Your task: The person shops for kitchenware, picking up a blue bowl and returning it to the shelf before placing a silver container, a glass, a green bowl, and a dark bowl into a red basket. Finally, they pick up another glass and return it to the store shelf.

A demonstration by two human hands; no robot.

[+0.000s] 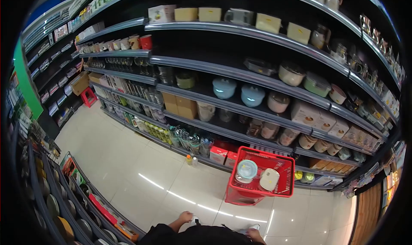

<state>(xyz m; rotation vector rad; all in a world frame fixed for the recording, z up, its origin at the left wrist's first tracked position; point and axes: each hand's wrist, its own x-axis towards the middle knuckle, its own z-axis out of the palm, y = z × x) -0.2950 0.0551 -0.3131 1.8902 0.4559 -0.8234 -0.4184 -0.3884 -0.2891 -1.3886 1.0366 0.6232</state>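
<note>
Where the shelves [240,75] meet the floor, basket [240,198]: red plastic lattice, boxy, upright, long axis along the shelves.
Contents: round clear-lidded bowl [247,169]; rounded white dish [269,179].
Hands: left hand [185,217] beside a small white object [195,221], right hand [255,235] apart from it; whether either grips cannot be told.
Floor [128,159]: glossy pale tiles.

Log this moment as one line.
left hand: low, grip unclear | right hand: low, grip unclear | red basket: on floor ahead, containers inside
</note>
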